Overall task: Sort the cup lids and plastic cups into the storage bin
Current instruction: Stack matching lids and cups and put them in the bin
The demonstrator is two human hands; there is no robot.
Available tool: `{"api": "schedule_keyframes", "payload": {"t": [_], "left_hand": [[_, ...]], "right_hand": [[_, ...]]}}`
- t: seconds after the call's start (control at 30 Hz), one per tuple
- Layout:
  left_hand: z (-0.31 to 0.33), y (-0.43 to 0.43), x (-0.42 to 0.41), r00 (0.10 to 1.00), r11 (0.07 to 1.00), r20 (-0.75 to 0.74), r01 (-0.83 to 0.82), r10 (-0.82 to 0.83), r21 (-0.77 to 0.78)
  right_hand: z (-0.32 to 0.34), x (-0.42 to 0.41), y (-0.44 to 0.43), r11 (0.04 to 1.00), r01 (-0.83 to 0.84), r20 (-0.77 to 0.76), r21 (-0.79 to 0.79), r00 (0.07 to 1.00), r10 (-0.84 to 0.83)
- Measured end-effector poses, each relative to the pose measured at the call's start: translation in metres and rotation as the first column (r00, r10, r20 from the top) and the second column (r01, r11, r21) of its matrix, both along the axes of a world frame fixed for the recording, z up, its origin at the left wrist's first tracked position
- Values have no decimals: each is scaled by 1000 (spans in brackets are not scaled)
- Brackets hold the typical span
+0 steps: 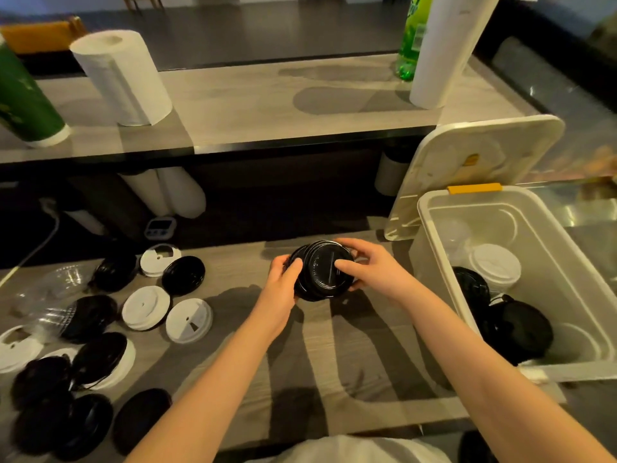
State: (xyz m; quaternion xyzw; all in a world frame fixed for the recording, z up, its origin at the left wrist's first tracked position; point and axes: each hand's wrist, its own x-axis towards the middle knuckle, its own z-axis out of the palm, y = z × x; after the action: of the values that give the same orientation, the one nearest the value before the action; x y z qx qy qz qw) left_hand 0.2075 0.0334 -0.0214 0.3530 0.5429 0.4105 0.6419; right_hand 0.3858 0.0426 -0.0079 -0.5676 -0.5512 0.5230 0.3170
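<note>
Both your hands are up over the counter (334,345), gripping a stack of black lids (322,270) between them: your left hand (283,279) clasps its left edge, your right hand (370,265) presses thumb on top. The storage bin (434,235) sits open just right, lids already inside.

You are standing at a drinks counter, like the one in a café or a tea shop. Lots of black cup lids (183,275) and white cup lids (146,308) lie on the grey wooden counter (350,355) in front of you. A higher shelf (240,105) behind it holds paper towel rolls (122,78) and a green bottle (412,38). More rolls are tucked under the shelf, beside a small kitchen timer (159,226). Past the shelf you see a dark floor and wooden chair legs.
</note>
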Motion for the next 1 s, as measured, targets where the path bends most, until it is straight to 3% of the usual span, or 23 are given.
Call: {"api": "schedule_keyframes", "payload": {"t": [0.17,0.27,0.37,0.5,0.63,0.7,0.77,0.87,1.0], "left_hand": [[10,-10,3,989,1000,147,22,-24,16],[18,-18,6,982,996,162,90,-93,29],[23,-21,11,974,987,163,151,-158,52],[33,-22,34,954,959,131,256,-271,119],[42,-27,74,933,942,158,301,-323,151],[45,-28,95,914,929,178,342,-364,143],[48,-27,115,888,905,179,403,-423,136],[52,-20,144,855,844,12,509,-518,166],[60,-10,176,767,754,-243,636,-594,165]], "right_hand": [[10,-5,-14,994,-24,247,110,969,-4],[19,-7,-25,955,-110,525,274,850,-53],[29,-2,-37,922,-149,638,356,760,-124],[42,26,-51,947,-29,499,319,855,-142],[52,64,-65,976,114,199,185,968,-151],[57,85,-72,968,189,108,164,972,-208],[62,107,-78,951,228,117,208,960,-255],[66,138,-86,934,264,148,243,941,-304],[68,177,-90,941,307,75,146,945,-320]]}}
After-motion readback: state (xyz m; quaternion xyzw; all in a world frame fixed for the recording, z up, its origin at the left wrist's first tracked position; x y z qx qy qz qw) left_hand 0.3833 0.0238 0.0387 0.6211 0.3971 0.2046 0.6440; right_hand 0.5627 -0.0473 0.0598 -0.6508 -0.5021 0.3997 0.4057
